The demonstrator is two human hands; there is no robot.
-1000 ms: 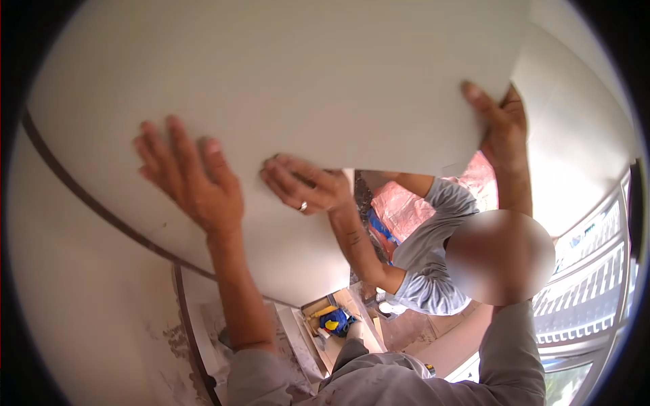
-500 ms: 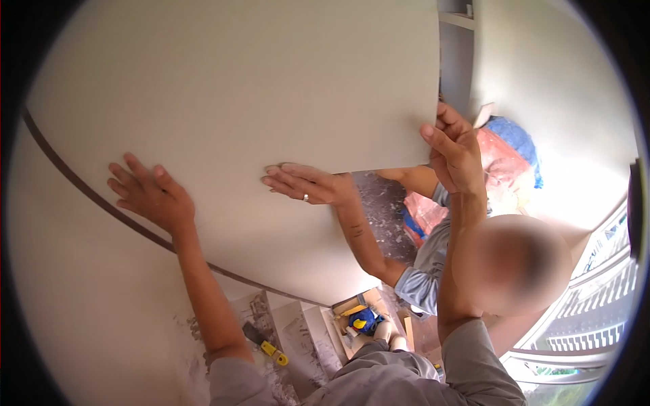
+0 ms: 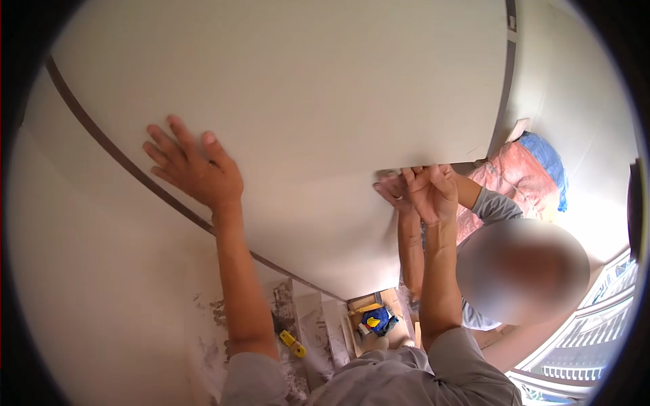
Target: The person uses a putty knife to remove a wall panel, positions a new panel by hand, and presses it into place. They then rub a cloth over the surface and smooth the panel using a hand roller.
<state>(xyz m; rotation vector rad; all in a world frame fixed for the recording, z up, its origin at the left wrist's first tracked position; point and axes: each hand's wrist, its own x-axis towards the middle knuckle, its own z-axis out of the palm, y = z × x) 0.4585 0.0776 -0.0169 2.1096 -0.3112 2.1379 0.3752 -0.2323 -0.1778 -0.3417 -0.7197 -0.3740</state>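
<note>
A large pale panel [image 3: 338, 81] fills the upper middle of the view. My left hand [image 3: 196, 166] lies spread on the panel's face at the left, near a dark curved strip [image 3: 125, 161]. At the panel's lower edge, right of centre, my right hand [image 3: 433, 193] has its fingers bent up against that edge, fingertips partly hidden. A co-worker's hand [image 3: 393, 188] is just left of it, touching the panel near the same edge.
The co-worker [image 3: 497, 203] is at the right, beside red and blue sheeting [image 3: 518, 172]. Below are a box [image 3: 399, 329] with a blue and yellow item [image 3: 374, 321], a yellow-handled tool [image 3: 292, 343] and stained steps [image 3: 313, 325]. A window [image 3: 582, 345] stands lower right.
The panel now reaches further right, covering the opening there. My right hand has moved from its side edge to the lower edge. The co-worker's hand has shifted right in the view.
</note>
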